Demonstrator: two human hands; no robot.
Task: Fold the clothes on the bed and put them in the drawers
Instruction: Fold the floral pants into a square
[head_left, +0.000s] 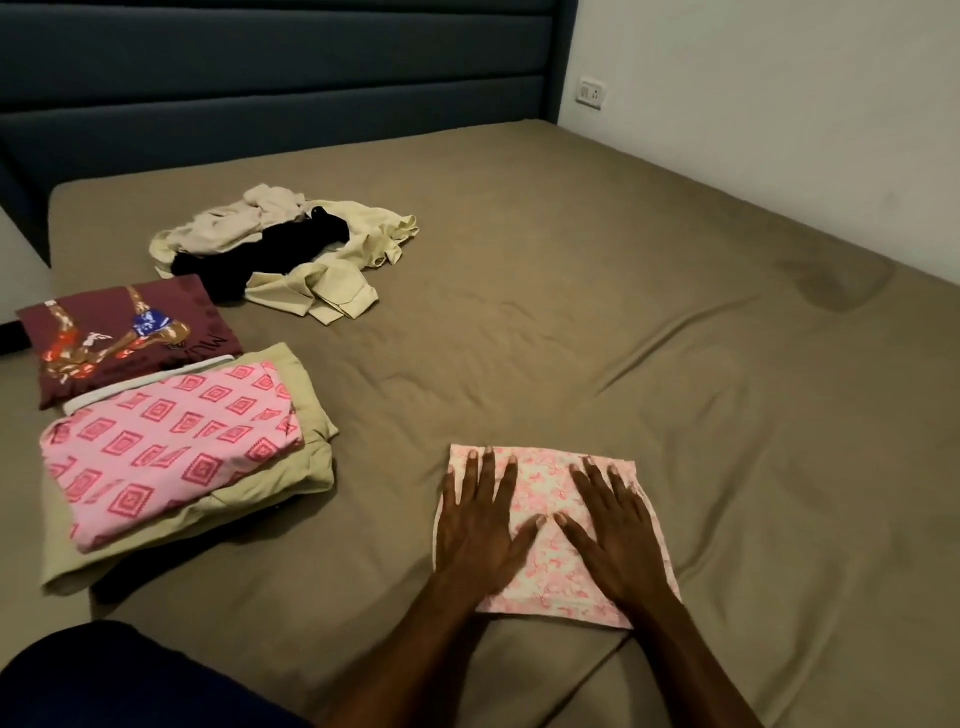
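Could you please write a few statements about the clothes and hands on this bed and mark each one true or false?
1. Both hands lie flat on the folded floral cloth. True: the left hand and right hand press it with straight fingers.
2. The pink patterned garment lies on top of a folded khaki garment. True.
3. The maroon printed T-shirt is crumpled in the unfolded pile. False: it lies folded beside the pink stack.
4. The unfolded pile holds only black clothes. False: a black garment lies among cream ones.
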